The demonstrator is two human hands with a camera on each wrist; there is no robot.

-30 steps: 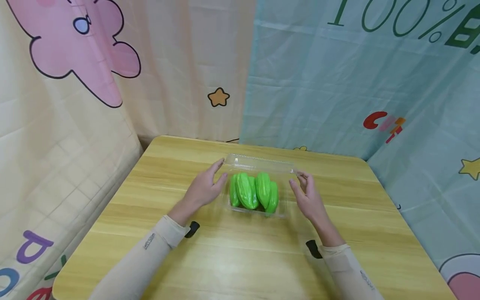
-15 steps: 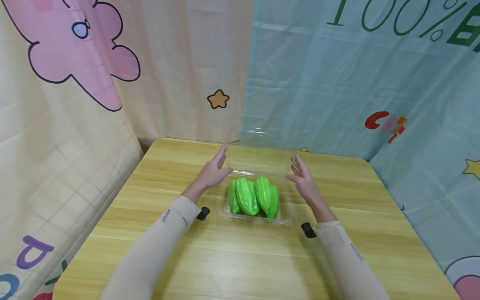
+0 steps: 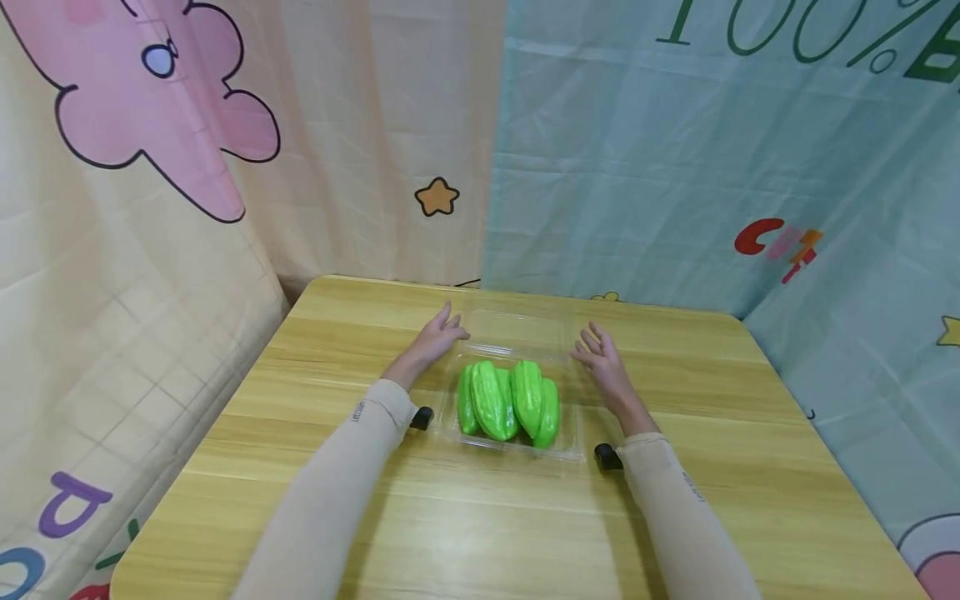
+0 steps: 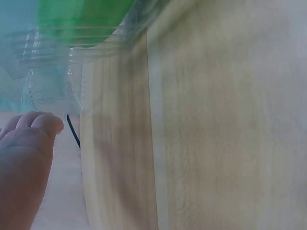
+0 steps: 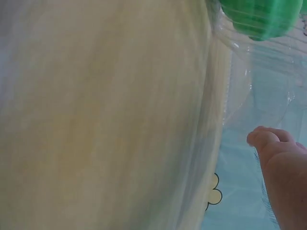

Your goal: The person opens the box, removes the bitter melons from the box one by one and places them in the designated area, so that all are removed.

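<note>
A clear plastic clamshell box (image 3: 487, 444) stands mid-table with its lid (image 3: 513, 323) swung back toward the far edge. Several green ridged fruits (image 3: 491, 400) that look like star fruit lie side by side inside. My left hand (image 3: 431, 343) is beside the box's far left corner, fingers loosely extended; the left wrist view has this hand (image 4: 26, 148) below the clear plastic. Opposite it, by the far right corner, my right hand (image 3: 606, 367) has relaxed, slightly bent fingers. Neither hand holds anything; whether fingertips touch the lid, I cannot tell.
The wooden table (image 3: 495, 525) has rounded corners and extends around the box. Printed curtains (image 3: 360, 167) hang right behind it and along both sides. A thin dark cord (image 3: 468, 283) shows at the table's back edge.
The lid has swung up and back from over the box's rear. Both hands have let go of it and moved slightly closer together. The fruits stay in place inside the box.
</note>
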